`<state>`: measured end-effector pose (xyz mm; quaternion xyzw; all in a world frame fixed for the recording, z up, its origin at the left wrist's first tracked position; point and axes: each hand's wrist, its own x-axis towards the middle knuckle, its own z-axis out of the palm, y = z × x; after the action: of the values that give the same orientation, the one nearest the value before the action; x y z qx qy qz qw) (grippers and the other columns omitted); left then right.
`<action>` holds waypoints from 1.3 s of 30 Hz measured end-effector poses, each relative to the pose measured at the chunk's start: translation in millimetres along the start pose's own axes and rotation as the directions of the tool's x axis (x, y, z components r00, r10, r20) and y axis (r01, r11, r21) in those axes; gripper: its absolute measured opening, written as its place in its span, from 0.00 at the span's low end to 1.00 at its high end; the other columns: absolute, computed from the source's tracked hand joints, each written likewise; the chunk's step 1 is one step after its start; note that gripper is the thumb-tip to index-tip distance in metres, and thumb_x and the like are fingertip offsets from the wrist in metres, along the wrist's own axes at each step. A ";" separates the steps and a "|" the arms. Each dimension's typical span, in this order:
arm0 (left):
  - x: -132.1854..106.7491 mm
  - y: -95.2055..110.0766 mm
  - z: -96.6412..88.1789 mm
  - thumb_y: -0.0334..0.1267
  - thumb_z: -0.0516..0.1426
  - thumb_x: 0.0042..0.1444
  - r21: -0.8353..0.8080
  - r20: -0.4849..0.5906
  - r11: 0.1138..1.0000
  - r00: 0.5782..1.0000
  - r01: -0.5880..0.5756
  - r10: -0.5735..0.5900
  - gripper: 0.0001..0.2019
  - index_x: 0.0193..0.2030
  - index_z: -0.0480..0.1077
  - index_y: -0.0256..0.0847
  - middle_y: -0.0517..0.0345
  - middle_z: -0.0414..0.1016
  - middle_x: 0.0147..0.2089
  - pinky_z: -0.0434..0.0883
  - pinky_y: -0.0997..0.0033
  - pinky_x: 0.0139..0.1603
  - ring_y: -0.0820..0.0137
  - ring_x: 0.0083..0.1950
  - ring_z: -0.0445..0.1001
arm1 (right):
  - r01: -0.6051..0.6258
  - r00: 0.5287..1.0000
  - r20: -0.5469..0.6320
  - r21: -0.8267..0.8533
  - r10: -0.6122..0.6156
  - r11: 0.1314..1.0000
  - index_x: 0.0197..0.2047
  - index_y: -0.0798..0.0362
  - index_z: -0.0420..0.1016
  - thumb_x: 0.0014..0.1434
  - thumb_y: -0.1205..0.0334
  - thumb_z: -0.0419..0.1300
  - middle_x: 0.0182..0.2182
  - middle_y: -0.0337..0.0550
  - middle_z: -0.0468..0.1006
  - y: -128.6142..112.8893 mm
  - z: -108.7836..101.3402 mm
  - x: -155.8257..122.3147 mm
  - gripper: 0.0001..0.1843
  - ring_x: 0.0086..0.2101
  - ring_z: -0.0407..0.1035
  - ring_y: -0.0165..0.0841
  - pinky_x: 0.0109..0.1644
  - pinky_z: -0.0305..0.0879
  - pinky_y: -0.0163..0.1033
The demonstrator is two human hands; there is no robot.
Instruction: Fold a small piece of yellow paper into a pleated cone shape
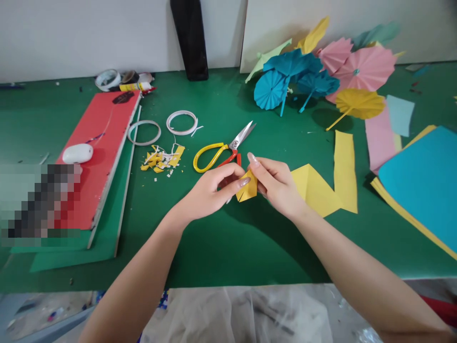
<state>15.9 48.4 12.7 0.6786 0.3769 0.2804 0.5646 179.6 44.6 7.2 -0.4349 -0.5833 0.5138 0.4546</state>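
Observation:
A small folded piece of yellow paper (pixel 247 188) is held between both hands above the green table (pixel 228 238). My left hand (pixel 210 188) pinches its left side with thumb and fingers closed. My right hand (pixel 276 183) pinches its right side, fingers closed round it. Just behind the hands lie scissors (pixel 223 150) with yellow and red handles, blades pointing to the far right. To the right of my right hand lies a larger folded yellow sheet (pixel 316 190) and a yellow paper strip (pixel 345 169).
Paper umbrellas (pixel 314 76) in blue, pink, yellow and green are piled at the far right. Coloured sheets (pixel 424 186) lie at right. A red board (pixel 100 147) with a white object (pixel 77 153), tape rings (pixel 182 122) and yellow scraps (pixel 162 158) lie at left.

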 end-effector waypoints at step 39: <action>-73.8 -26.6 60.3 0.43 0.64 0.40 -0.123 -0.470 0.991 0.883 -0.044 -0.019 0.17 0.36 0.74 0.34 0.55 0.76 0.28 0.56 0.78 0.21 0.73 0.25 0.69 | -0.145 0.989 0.019 0.130 0.144 0.981 0.51 0.57 0.68 0.63 0.58 0.56 0.46 0.47 0.72 37.9 24.1 -59.3 0.15 0.41 0.71 0.36 0.43 0.70 0.45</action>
<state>18.2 -44.1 -22.4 0.5546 0.4789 0.4640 0.4977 170.0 -14.6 -36.8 -0.4429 -0.5175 0.5846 0.4408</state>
